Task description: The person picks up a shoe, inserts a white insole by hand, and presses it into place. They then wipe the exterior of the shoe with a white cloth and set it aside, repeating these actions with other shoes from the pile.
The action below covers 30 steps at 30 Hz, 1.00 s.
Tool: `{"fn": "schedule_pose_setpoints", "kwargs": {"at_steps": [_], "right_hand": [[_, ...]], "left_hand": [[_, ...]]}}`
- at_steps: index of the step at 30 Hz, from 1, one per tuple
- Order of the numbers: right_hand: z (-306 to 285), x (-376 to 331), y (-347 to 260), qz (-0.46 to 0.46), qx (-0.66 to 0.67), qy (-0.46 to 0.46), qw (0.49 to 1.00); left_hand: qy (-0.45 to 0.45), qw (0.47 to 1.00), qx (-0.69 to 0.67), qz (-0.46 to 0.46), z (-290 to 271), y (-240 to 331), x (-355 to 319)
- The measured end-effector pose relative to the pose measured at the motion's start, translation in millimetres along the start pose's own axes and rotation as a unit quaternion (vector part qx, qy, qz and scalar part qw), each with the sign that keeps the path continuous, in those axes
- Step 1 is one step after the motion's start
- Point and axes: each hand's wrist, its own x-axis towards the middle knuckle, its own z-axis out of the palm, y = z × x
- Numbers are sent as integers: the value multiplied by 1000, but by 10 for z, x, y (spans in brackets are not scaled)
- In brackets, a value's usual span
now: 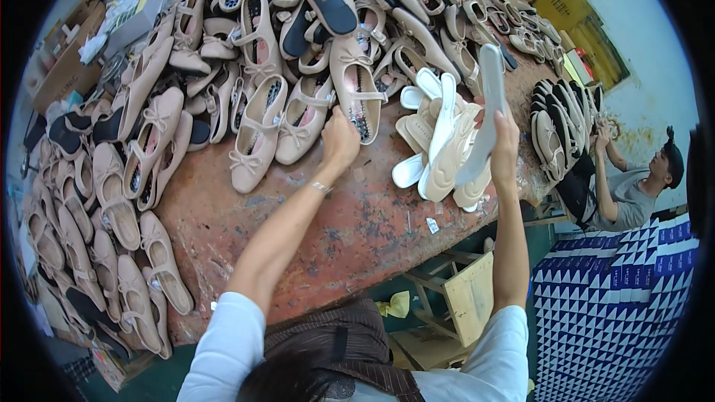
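My left hand [341, 140] is closed at the side of a beige strapped flat shoe [353, 67] with a bow on its toe. The shoe's toe points away from me, and a dark patterned lining shows inside. In my right hand [504, 145] is a long white insole [489, 93], held upright by its edge. Just left of that hand lies a loose pile of white and cream insoles [445, 134]. Two more beige shoes, one of them a bow-toed shoe [255, 134], rest left of my left hand.
Many similar shoes [134, 305] heap along the left and far sides of the worn red table [298, 253]. Dark-soled shoes [562, 123] are stacked at the right edge, near another person [633, 193]. Blue-and-white boxes [611, 305] and a wooden stool [469, 301] stand below at right.
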Motion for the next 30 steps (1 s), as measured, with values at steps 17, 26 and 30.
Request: {"fn": "schedule_pose_setpoints", "kwargs": {"at_steps": [17,26,30], "right_hand": [[1778,-2461,-685,-287,-129,-429,847],[2540,-2818,-694,-237,24,-454,859],[2582,-2853,-702,-220,35,-441,869]], "left_hand": [[123,960,139,-208,-2496,-1199,-3564],[156,955,-102,-229,-2283,-1371,-3713],[164,951,-131,-226,-2279,-1423,-3709]]}}
